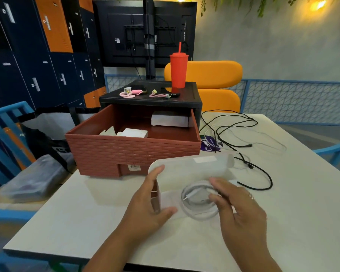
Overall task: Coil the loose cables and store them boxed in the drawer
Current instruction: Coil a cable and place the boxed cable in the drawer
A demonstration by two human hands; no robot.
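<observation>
A white box with its lid raised stands on the table in front of me. My left hand grips its left edge, thumb and fingers around the side. My right hand holds a coiled white cable over the box's open base. Behind it, the brick-patterned brown drawer is pulled open, with white boxes inside. Loose black cables and a white cable sprawl on the table to the right.
The black drawer unit carries a red tumbler and pink cable ties. A purple sticker lies beside the drawer. Blue chairs flank the white table; a grey pouch sits at the left.
</observation>
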